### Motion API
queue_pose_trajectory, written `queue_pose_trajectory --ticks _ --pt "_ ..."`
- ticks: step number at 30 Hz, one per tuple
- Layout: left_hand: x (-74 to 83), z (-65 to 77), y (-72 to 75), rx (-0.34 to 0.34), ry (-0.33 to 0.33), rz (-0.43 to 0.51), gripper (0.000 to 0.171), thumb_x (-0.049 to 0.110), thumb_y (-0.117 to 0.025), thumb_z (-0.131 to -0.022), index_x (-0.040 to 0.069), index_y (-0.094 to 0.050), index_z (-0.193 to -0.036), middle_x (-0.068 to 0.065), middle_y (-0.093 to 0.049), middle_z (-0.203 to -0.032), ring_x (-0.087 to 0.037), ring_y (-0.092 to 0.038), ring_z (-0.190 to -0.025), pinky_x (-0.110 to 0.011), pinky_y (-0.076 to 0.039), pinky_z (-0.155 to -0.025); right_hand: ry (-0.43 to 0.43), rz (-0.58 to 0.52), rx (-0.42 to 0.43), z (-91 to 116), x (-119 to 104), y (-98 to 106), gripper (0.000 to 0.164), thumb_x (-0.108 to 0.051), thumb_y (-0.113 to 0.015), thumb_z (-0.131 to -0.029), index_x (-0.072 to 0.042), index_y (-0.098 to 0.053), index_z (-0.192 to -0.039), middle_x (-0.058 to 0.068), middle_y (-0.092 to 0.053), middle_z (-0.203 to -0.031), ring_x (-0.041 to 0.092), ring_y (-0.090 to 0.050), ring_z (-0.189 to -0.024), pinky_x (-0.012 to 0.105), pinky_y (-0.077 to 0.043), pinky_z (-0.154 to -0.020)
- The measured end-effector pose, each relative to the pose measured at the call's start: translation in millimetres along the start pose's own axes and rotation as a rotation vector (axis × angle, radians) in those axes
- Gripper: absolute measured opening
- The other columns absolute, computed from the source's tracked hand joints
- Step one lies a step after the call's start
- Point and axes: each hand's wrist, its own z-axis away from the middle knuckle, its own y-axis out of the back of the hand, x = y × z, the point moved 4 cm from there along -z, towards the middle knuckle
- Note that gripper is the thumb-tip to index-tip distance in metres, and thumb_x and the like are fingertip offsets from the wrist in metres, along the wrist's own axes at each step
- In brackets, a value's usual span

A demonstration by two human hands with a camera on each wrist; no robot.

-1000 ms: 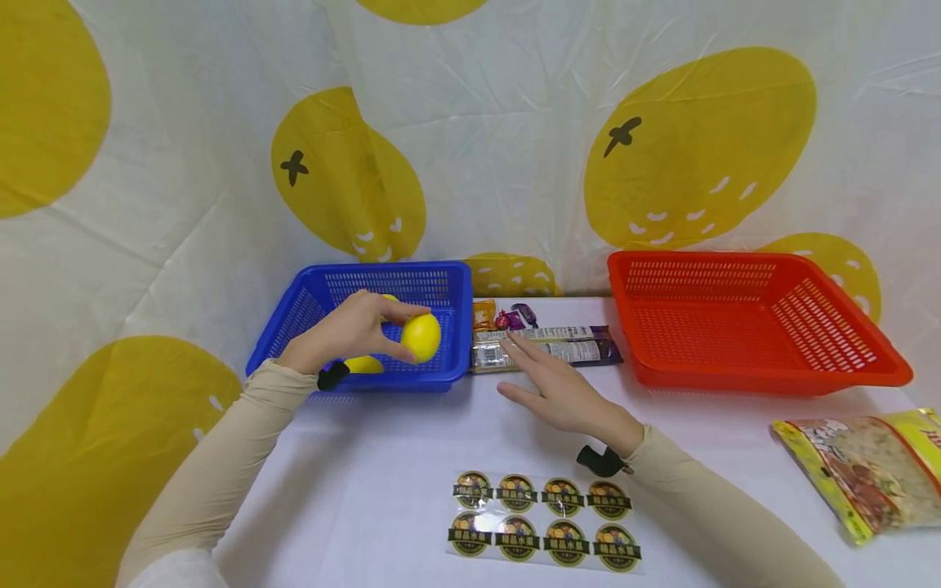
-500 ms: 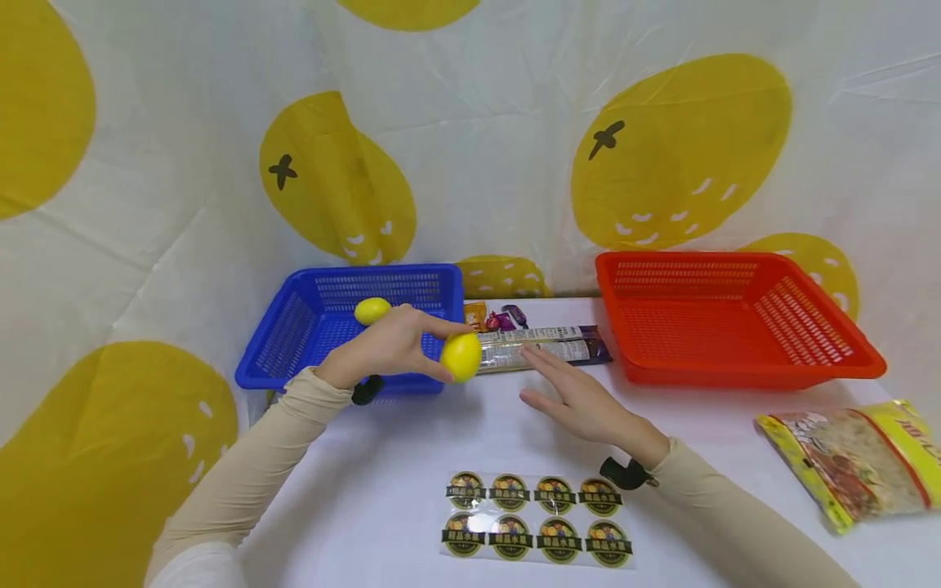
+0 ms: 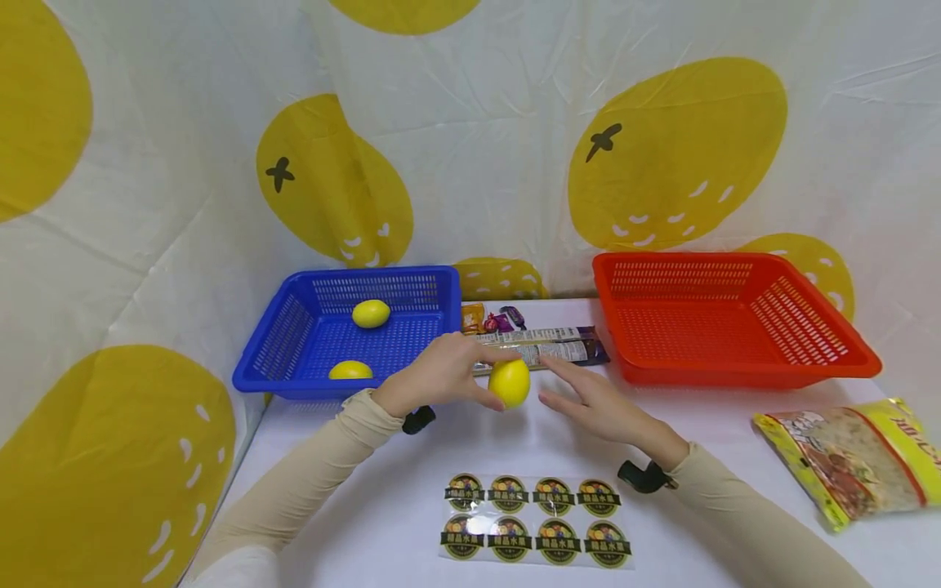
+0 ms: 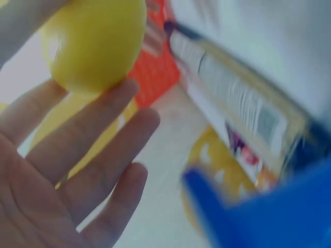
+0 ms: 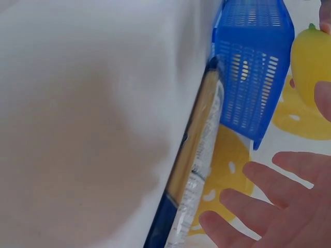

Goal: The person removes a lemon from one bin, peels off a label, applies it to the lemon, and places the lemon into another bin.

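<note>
My left hand (image 3: 444, 371) pinches a lemon (image 3: 510, 384) between thumb and fingers, above the middle of the table. In the left wrist view the lemon (image 4: 95, 44) is at the top, against the fingertips. Just to its right hovers my right hand (image 3: 606, 408), fingers extended, holding nothing. From the right wrist, the same lemon (image 5: 310, 64) appears close to my right hand (image 5: 279, 206); I cannot tell whether they touch. Two more lemons lie in the blue basket (image 3: 294, 384): one lemon (image 3: 371, 314) at the back, another lemon (image 3: 350, 370) near the front wall.
A red basket (image 3: 735, 371) stands at the back right. Between the baskets lie long flat packages (image 3: 566, 351) and several small wrapped candies (image 3: 500, 320). A sheet of round stickers (image 3: 537, 523) lies in front, and a yellow food bag (image 3: 845, 461) is at the right.
My left hand has carried the lemon out from over the blue basket, rightward to beside my right hand. The right hand has shifted slightly right and nearer.
</note>
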Motion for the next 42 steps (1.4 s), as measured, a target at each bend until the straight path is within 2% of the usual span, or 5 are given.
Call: queue_pose_trajectory --ticks 4,12,20,33,42 --pt "7.1 -6.6 -19.2 0.035 -0.013 -0.017 0.073 0.051 -0.087 -0.076 0.026 -0.064 -0.141 0.005 -0.075 -0.125 -0.008 -0.061 -0.077 -0.024 -0.051 -0.073 0.013 -0.012 -0.012 2.4 6.6 -0.3 0.067 -0.045 -0.057 -0.103 -0.011 -0.039 -0.158 0.016 -0.045 -0.161 0.043 -0.045 -0.146 0.067 -0.038 -0.115" --pt "10.3 -18.1 -48.2 0.120 0.071 0.039 0.071 0.050 -0.087 -0.078 0.026 -0.064 -0.141 0.005 -0.075 -0.126 -0.011 -0.065 -0.078 -0.022 -0.050 -0.070 0.021 -0.033 -0.016 5.3 21.7 -0.5 0.058 -0.034 -0.058 -0.105 -0.010 -0.043 -0.156 0.015 -0.052 -0.155 0.039 -0.051 -0.142 0.064 -0.040 -0.114" --pt "0.0 -26.9 -78.0 0.104 0.149 0.070 0.075 0.051 -0.086 -0.077 0.028 -0.061 -0.143 0.004 -0.075 -0.126 -0.008 -0.061 -0.075 -0.018 -0.044 -0.066 0.009 -0.043 -0.029 5.5 30.3 -4.7 0.055 -0.026 -0.059 -0.105 -0.010 -0.045 -0.155 0.015 -0.054 -0.153 0.039 -0.054 -0.139 0.062 -0.043 -0.113" --pt "-12.9 -32.3 -96.2 0.119 0.217 0.067 0.076 0.059 -0.084 -0.075 0.027 -0.063 -0.141 0.004 -0.079 -0.110 -0.008 -0.055 -0.070 -0.021 -0.039 -0.061 -0.003 -0.015 -0.070 -0.4 33.9 -14.0 0.066 -0.032 -0.073 -0.095 -0.012 -0.049 -0.153 0.013 -0.056 -0.152 0.039 -0.057 -0.136 0.060 -0.047 -0.110" --pt "-9.7 -30.8 -101.6 0.125 0.291 0.056 0.081 0.068 -0.078 -0.077 0.026 -0.060 -0.144 0.007 -0.065 -0.069 -0.007 -0.048 -0.059 -0.023 -0.037 -0.058 0.028 0.061 0.009 -2.1 33.0 -22.6 0.075 -0.031 -0.084 -0.085 -0.012 -0.053 -0.150 0.012 -0.062 -0.146 0.035 -0.061 -0.132 0.058 -0.047 -0.111"
